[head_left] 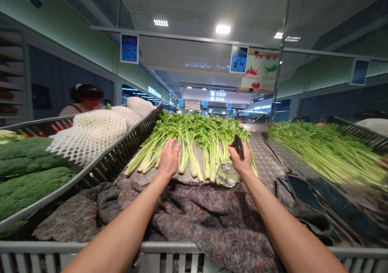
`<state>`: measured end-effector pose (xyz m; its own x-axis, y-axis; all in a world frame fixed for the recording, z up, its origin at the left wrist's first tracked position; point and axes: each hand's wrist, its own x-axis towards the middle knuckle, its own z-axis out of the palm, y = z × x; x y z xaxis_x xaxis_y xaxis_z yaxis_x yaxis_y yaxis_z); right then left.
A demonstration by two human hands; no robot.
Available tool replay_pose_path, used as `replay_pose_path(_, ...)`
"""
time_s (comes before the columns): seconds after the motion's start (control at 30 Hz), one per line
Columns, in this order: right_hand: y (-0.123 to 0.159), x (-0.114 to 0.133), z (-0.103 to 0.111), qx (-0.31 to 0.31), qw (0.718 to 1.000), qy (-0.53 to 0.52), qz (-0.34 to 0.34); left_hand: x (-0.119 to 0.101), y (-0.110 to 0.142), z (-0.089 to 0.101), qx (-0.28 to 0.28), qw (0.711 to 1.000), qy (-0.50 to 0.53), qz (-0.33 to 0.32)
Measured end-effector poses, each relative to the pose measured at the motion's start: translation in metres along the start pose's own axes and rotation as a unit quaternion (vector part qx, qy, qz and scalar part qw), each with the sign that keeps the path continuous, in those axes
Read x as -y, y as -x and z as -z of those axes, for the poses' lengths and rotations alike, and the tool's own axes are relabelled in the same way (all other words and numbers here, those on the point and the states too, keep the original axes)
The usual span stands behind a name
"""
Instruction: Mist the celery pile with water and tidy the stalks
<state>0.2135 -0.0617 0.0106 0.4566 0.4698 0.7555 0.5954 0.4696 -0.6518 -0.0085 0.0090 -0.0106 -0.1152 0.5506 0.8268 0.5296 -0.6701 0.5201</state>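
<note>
Bunches of celery [212, 156] lie side by side on the display shelf, pale stalk ends toward me and leaves at the back. My right hand [243, 160] is closed around a spray bottle [228, 174] with a black head and a clear rounded body, held above the stalk ends at the right. My left hand [169, 158] is over the left part of the celery with its fingers stretched out and nothing held. Whether it touches the stalks I cannot tell.
A grey felt blanket [206, 212] lies crumpled in front of the celery. On the left are a black crate wall [106, 164], broccoli [33, 180] and produce in white foam nets [91, 131]. A mirror [327, 103] stands at right. Someone [87, 97] is behind the left crates.
</note>
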Motion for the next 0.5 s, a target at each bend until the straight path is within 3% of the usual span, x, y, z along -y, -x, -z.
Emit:
replay_pose_path(0.2,-0.0001,0.0003,-0.0004,-0.012,1.000,-0.027,-0.008,0.0007,0.0004,-0.0007,0.001,1.000,0.000,-0.001)
replay_pose_path(0.5,0.0032,0.0028,-0.0022,0.028,1.000,0.006,0.001,0.0007,0.0003,-0.0006,-0.002,1.000,0.011,-0.001)
